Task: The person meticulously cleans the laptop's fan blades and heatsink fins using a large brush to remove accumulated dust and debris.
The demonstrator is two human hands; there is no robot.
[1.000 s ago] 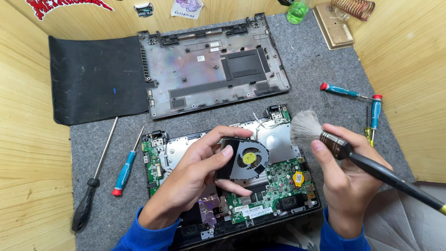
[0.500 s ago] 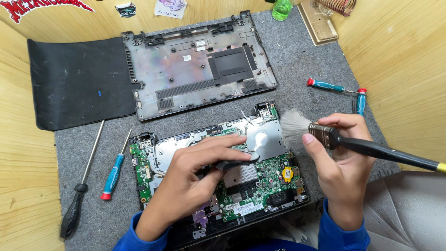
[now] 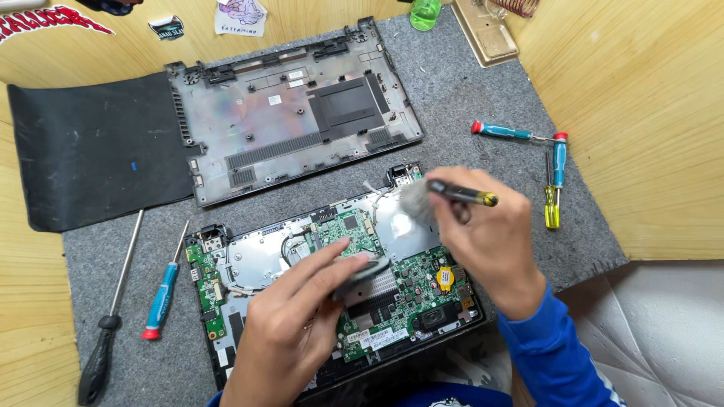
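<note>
An opened laptop [image 3: 249, 260] lies on the grey mat with its green circuit board [image 3: 407, 290] bare. My left hand [image 3: 290, 324] rests over the board's middle and grips a black fan [image 3: 360, 273] tilted on edge above the heat-sink fins. My right hand [image 3: 490, 237] holds a soft brush [image 3: 452, 194]. Its pale bristles are blurred over the laptop's upper right corner, and its dark handle points right.
The removed bottom cover [image 3: 294, 113] lies behind the laptop, beside a black mat [image 3: 90, 151]. A black-handled screwdriver [image 3: 109, 316] and a blue one [image 3: 162, 298] lie at left. Three small screwdrivers [image 3: 554, 177] lie at right near the wooden wall. A green bottle [image 3: 426, 13] stands at the back.
The fan has turned from flat, with its yellow hub showing, to on edge in my left hand. The brush has swung in over the laptop's upper right corner, its handle now foreshortened.
</note>
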